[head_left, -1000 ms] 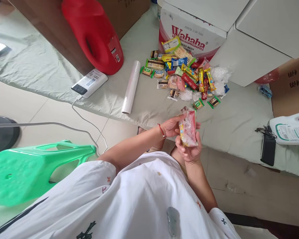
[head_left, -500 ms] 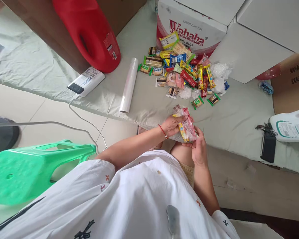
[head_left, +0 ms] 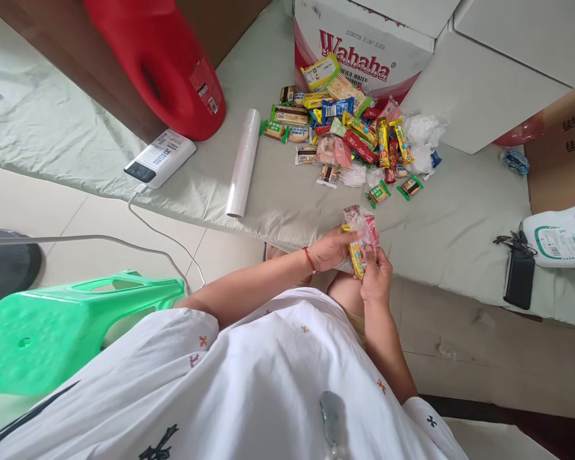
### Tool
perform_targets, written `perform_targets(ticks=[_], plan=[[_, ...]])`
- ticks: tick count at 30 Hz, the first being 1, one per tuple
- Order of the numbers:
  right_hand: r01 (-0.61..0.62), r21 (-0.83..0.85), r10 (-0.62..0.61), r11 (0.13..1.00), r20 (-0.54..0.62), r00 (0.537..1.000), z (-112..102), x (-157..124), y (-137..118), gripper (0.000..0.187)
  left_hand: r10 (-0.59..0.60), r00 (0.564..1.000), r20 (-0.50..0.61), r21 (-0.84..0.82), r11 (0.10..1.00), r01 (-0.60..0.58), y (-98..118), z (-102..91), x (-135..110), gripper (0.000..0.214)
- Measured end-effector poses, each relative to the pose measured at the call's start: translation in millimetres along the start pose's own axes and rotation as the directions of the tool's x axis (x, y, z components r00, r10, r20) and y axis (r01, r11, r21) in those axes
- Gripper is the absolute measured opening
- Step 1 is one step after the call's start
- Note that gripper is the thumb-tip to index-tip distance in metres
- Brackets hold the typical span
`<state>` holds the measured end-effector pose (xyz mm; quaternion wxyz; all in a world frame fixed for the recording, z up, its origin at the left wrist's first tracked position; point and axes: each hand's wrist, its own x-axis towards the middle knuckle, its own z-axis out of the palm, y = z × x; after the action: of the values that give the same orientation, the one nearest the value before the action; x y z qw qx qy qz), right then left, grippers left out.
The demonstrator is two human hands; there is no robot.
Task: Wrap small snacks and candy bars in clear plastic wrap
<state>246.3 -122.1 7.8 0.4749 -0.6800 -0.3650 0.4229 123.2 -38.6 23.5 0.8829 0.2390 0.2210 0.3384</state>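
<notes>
The bundle is right of centre in the frame, held up in front of the near edge of the sheet. It shows a yellow packet and a red packet, with crinkled clear film over part of them and a brown end at the top.

Both hands grip it. The left hand pinches it from the left, thumb lying across the front; the right hand holds the lower right, thumb on the face. The fingers behind are mostly hidden, so how they sit cannot be told.

The bundle looks light. The film is probably soft, slick and apt to cling to itself or to fingers, while the packets inside seem stiffer and likely brittle. A flat pinch along the long sides, thumbs in front and fingers behind, should keep them lined up; hard squeezing in the middle could crush them, and a grip on loose film alone might slip.

Against half a second ago, the right hand has moved from the bundle's bottom corner to put its thumb on the front, and the bundle stands more upright. The pile at upper centre and the white roll left of it keep their arrangement; everything sits slightly further left as the view shifts.
</notes>
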Motion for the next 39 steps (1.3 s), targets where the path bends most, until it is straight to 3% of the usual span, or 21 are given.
perform_targets(ticks=[3,7,11,16,18,21,25,27,29,32,34,36,38,39], plan=[[-0.062,0.072,0.065,0.995,-0.038,0.997,-0.2,1.3,-2.0,0.053,0.033,0.999,-0.034,-0.023,0.999,-0.033,-3.4,-0.4,2.3,0.049],[-0.139,0.201,0.115,0.970,0.127,0.985,-7.0,1.5,-5.0,0.064,0.057,0.991,-0.125,0.034,0.998,-0.053,-9.3,0.5,8.6,0.046],[-0.120,0.192,0.100,0.974,0.111,0.989,-9.2,1.5,-2.8,0.052,0.051,0.995,-0.086,0.136,0.990,-0.039,-11.9,3.4,11.3,0.047],[-0.126,0.175,0.116,0.977,0.068,0.991,-19.2,7.0,4.2,0.044,-0.019,1.000,0.000,0.398,0.917,0.017,-11.6,6.7,10.5,0.052],[-0.058,0.055,0.058,0.997,-0.001,0.998,-39.9,11.0,4.9,0.042,0.045,0.999,0.022,0.531,0.846,-0.050,-6.1,3.8,7.4,0.051],[-0.004,-0.073,-0.007,0.997,-0.148,0.989,-90.5,16.0,1.8,0.041,0.265,0.960,-0.084,0.758,0.642,-0.111,10.3,-8.6,-3.0,0.045],[-0.155,0.005,0.154,0.988,-0.166,0.974,-167.2,32.1,-6.3,0.043,0.408,0.901,-0.147,0.904,0.425,-0.045,37.8,-35.8,-29.2,0.031],[-0.253,0.043,0.257,0.966,-0.182,0.949,-198.6,57.7,-11.9,0.042,0.475,0.850,-0.227,0.933,0.356,0.050,46.7,-50.1,-45.5,0.029],[-0.300,0.051,0.302,0.953,-0.292,0.908,-224.2,101.5,-23.0,0.036,0.531,0.789,-0.308,0.939,0.305,0.161,49.9,-62.4,-60.2,0.030],[-0.352,0.069,0.340,0.933,-0.488,0.804,-257.5,195.6,-59.3,0.028,0.543,0.731,-0.413,0.905,0.335,0.262,47.0,-72.7,-74.6,0.029],[-0.306,0.113,0.314,0.945,-0.576,0.755,-279.1,263.0,-93.9,0.029,0.546,0.712,-0.442,0.892,0.356,0.280,43.8,-72.6,-79.2,0.029],[-0.283,0.122,0.301,0.951,-0.571,0.764,-297.2,319.1,-125.1,0.037,0.573,0.702,-0.423,0.903,0.331,0.274,41.9,-67.7,-82.0,0.028],[-0.328,0.121,0.339,0.937,-0.544,0.768,-305.6,354.1,-140.5,0.049,0.617,0.690,-0.379,0.925,0.272,0.266,41.4,-60.4,-85.0,0.026],[-0.288,0.097,0.297,0.953,-0.500,0.813,-304.3,362.1,-140.2,0.049,0.641,0.682,-0.353,0.936,0.236,0.263,41.5,-56.8,-86.8,0.025]])
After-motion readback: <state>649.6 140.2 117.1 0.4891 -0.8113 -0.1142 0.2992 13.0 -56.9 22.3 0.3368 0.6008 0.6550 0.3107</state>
